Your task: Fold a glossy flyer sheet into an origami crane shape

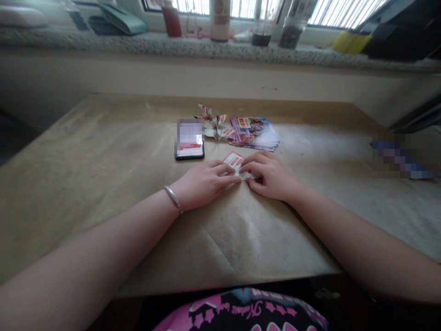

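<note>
A small piece of white paper [233, 158] with red print lies on the table in front of me, partly covered by my fingers. My left hand [205, 183], with a silver bangle at the wrist, rests on its left side, fingers over the paper and thumb along the near edge. From the right, my right hand [272, 176] has bent fingers on the paper and the thumb at its near edge. Both hands are closed on the paper, their fingertips close together. The paper's lower part is hidden under the fingers.
Beyond the hands are a phone [190, 149], a folded-paper figure with pointed tips [216, 131] and a fanned stack of colourful printed leaflets [263, 133]. A blurred printed item [403, 158] lies far right. Bottles and jars [219, 20] line the stone windowsill [193, 49].
</note>
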`<state>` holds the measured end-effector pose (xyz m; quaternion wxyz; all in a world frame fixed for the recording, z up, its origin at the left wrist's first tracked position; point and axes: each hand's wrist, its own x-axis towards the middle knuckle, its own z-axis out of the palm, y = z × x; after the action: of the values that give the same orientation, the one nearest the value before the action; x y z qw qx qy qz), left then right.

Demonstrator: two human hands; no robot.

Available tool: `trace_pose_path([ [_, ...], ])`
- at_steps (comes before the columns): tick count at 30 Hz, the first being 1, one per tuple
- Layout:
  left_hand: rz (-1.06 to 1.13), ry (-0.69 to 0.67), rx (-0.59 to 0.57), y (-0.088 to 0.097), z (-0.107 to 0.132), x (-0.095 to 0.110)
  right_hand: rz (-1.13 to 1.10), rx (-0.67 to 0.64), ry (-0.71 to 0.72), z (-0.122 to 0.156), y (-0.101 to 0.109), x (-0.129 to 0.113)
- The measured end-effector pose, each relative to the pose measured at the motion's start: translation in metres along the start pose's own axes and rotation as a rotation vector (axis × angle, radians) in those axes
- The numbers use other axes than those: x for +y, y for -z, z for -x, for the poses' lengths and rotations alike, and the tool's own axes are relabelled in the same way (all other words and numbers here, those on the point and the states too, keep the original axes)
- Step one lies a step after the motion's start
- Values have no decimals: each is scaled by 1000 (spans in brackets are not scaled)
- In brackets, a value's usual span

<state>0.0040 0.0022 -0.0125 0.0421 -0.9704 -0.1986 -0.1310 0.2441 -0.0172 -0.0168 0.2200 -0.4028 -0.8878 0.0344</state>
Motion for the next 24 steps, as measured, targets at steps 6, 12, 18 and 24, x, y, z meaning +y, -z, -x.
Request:
trace_pose_path([
  [6,4,1,-13,-1,0,0,-47,-36,86,1,4,2],
  [12,7,-7,-21,0,1,-2,-80,-50,148,2,4,7],
  [18,0,20,-28,1,2,-6,-2,-16,140,2,0,4],
  [24,24,38,-63,1,2,-8,-98,-31,112,3,-4,7],
])
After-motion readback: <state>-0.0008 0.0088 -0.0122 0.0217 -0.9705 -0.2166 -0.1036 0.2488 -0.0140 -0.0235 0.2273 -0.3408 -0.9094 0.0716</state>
